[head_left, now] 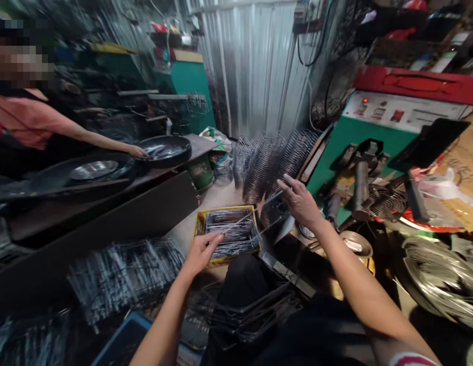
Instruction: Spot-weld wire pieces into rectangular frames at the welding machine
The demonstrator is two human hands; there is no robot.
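Observation:
My left hand (201, 251) is closed in a pinch on a thin metal rod (238, 224), which points up and to the right. Below that rod stands a yellow crate (198, 226), filled with many similar metal rods (230, 241). To the right, my right hand (297, 201) reaches forward with fingers stretched and partly apart. A thin strip (273, 196) shows by its fingertips; whether they touch it I cannot make out. Just beyond this hand rise stacks of round wire grids (262, 162).
A green machine with a red top (396, 122) stands at the right, near a coil of wire (438, 279). Bundles of rods (125, 269) lie at lower left. Behind a dark board (152, 213), a co-worker's hand (137, 151) touches a round black tray (167, 155).

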